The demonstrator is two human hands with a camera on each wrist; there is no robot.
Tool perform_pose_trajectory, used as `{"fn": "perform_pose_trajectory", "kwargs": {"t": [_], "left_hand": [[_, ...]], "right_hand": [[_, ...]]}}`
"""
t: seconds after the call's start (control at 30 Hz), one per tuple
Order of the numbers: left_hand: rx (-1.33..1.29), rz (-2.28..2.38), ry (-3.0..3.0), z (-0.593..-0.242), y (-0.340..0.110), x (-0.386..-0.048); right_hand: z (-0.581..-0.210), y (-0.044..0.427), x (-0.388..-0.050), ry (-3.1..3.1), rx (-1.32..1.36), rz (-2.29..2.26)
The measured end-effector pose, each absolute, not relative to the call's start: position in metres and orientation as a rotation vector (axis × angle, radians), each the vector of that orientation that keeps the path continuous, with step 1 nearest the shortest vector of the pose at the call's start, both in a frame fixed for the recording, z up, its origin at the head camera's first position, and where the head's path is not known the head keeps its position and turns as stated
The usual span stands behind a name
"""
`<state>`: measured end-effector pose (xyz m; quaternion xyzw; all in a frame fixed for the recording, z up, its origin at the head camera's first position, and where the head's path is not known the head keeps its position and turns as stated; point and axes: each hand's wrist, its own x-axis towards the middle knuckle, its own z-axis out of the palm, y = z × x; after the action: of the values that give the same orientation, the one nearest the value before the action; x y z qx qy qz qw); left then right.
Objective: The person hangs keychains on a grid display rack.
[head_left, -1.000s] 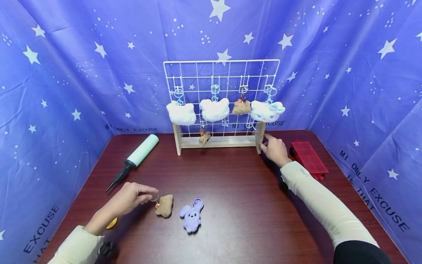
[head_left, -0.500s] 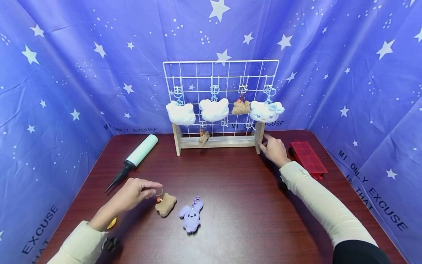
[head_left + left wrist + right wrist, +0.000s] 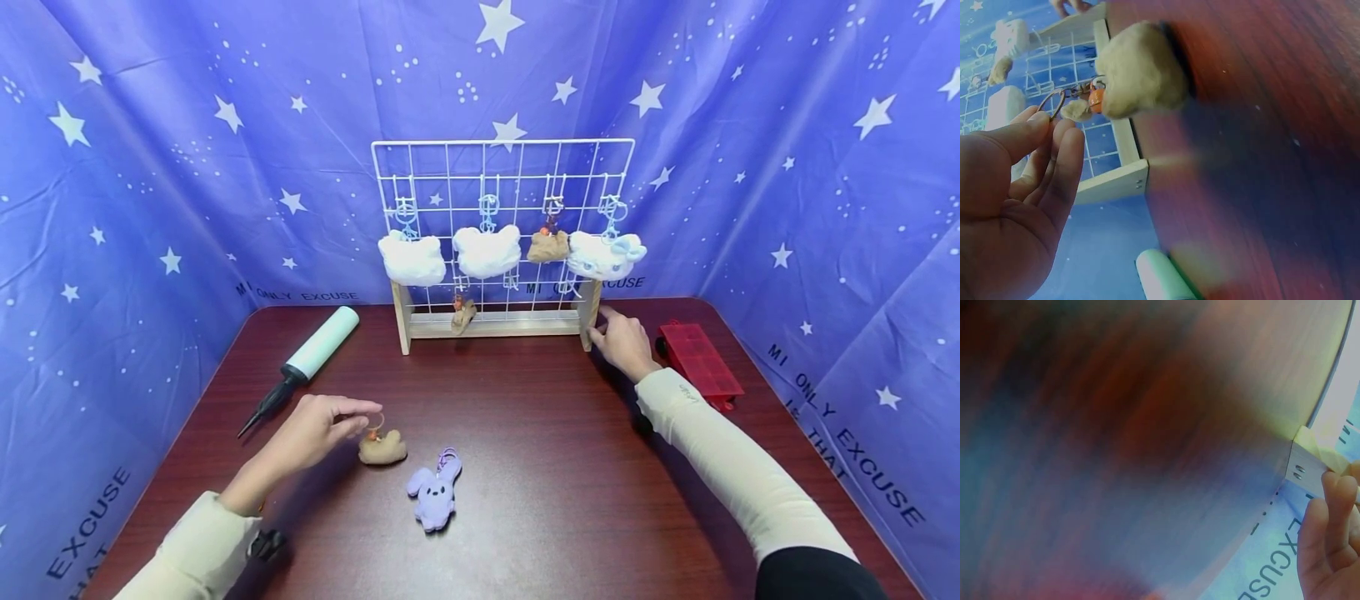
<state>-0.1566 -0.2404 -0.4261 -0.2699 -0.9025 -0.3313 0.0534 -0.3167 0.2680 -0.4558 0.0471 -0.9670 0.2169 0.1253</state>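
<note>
My left hand [image 3: 318,429] pinches the metal ring of a brown plush keychain [image 3: 382,450] between thumb and fingertips. In the left wrist view the plush [image 3: 1141,72] dangles from the ring beside an orange bell [image 3: 1095,100]. My right hand [image 3: 628,343] holds the right wooden leg [image 3: 589,321] of a white wire grid rack [image 3: 502,326]. On hooks there hang white plush keychains [image 3: 487,251] with blue rings and two brown ones, one upper [image 3: 548,247], one lower [image 3: 463,317]. A purple puppy-like keychain [image 3: 435,502] lies on the table, right of the left hand.
A pale green hand pump [image 3: 322,346] with a black nozzle lies on the left of the dark red table [image 3: 525,433]. A red compartment box [image 3: 700,358] lies right of my right hand. Starry blue curtains [image 3: 300,133] surround the table.
My left hand has moved up and to the right, lifting the brown plush keychain by its ring. My right hand has stayed at the rack's leg.
</note>
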Motion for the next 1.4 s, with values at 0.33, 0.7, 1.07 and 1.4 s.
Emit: {"fn": "perform_pose_trajectory", "kwargs": {"t": [0.33,0.7,1.07,1.4], "left_hand": [[-0.761,-1.013,-2.732,-0.42,-0.224,-0.165],[-0.782,-1.058,-2.682,-0.417,-0.206,-0.177],[-0.733,-1.087,-2.703,-0.411,-0.193,-0.184],[-0.77,-1.098,-2.679,-0.413,-0.184,-0.194]], "right_hand": [[-0.456,0.268,-0.316,-2.806,0.132,0.649],[-0.455,0.268,-0.316,-2.805,0.142,0.64],[-0.457,0.268,-0.317,-2.803,0.115,0.644],[-0.459,0.269,-0.317,-2.797,0.123,0.644]]}}
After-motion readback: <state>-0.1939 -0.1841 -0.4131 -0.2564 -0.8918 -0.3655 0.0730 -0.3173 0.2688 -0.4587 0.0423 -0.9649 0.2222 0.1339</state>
